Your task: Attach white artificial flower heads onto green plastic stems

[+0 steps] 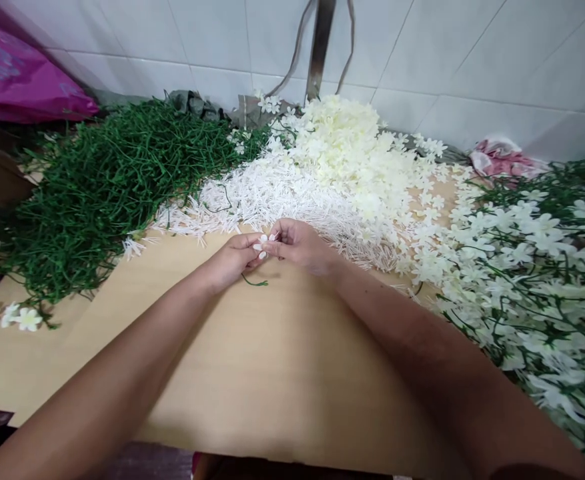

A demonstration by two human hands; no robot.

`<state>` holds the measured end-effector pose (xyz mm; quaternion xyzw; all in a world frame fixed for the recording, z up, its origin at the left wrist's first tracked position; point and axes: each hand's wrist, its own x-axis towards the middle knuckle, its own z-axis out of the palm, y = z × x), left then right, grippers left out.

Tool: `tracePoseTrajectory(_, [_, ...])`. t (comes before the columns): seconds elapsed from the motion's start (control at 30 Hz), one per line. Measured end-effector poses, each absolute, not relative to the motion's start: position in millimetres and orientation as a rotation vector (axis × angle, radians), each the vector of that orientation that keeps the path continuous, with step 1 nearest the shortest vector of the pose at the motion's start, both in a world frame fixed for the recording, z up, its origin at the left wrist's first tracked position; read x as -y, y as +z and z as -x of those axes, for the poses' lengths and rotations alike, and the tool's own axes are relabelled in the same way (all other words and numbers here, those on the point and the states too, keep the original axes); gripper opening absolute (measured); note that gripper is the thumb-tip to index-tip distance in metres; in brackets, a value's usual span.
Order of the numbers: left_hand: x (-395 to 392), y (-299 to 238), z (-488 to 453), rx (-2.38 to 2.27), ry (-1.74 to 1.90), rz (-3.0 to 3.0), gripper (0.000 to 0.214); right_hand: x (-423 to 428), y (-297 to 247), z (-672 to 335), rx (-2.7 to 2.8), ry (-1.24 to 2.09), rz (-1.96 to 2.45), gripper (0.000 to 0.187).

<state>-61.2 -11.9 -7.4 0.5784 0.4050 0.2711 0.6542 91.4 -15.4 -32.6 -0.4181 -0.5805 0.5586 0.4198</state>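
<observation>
My left hand (237,259) and my right hand (296,244) meet over the table, their fingers closed on one small artificial flower (263,247) with white petals. Its green stem (255,283) hangs out below my left hand and curls to the right. The fingertips hide part of the blossom. Just beyond the hands lies a heap of thin white stamen pieces (272,193). Behind that rises a pile of loose cream petals (345,143). Green plastic stems (122,170) are massed to the left.
White flowers on green stems (537,280) cover the right side. A few flowers (27,319) lie at the left edge. A magenta bag (27,73) and a pink-and-white cloth (505,159) rest near the tiled wall (212,40). The tan tabletop (252,373) ends close to me.
</observation>
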Motion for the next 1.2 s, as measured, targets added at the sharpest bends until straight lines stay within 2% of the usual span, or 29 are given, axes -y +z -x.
tracePoseTrajectory(0.17, [15,-11,58,-0.934,0.679,-1.416,0.025,10,-11,-108,1.628,1.191,1.159,0.038])
tracePoseTrajectory(0.23, [14,-13,57,-0.960,0.670,-1.653,0.029,7,1,-127,1.760,0.919,1.292,0.026])
tracePoseTrajectory(0.3, [12,-15,59,-0.999,0.671,-1.937,0.030,3,7,-149,1.750,0.502,1.501,0.014])
tracePoseTrajectory(0.37, [10,-18,62,-1.049,0.680,-2.146,0.029,-1,6,-167,1.781,0.176,1.730,0.017])
tracePoseTrajectory(0.47, [8,-21,66,-1.168,0.653,-2.269,0.036,-7,-3,-180,1.898,-0.003,1.920,0.013])
tracePoseTrajectory(0.53, [8,-22,69,-1.266,0.647,-2.282,0.041,-9,-5,-182,1.931,-0.011,1.900,0.005])
tracePoseTrajectory(0.63, [8,-19,72,-1.387,0.706,-2.268,0.039,-10,3,-183,1.823,0.096,1.771,0.010])
tracePoseTrajectory(0.77, [5,-6,67,-1.420,0.765,-2.233,0.033,-8,18,-191,1.577,0.400,1.642,0.016])
tracePoseTrajectory(0.9, [-5,13,41,-1.375,0.764,-2.271,0.029,-5,23,-198,1.471,0.615,1.541,0.016])
tracePoseTrajectory(1.1, [-26,29,-28,-1.203,0.888,-2.085,0.027,2,31,-199,1.557,0.655,1.472,0.007])
tracePoseTrajectory(1.2, [-35,27,-52,-1.094,0.955,-1.994,0.017,5,36,-201,1.633,0.600,1.506,0.008])
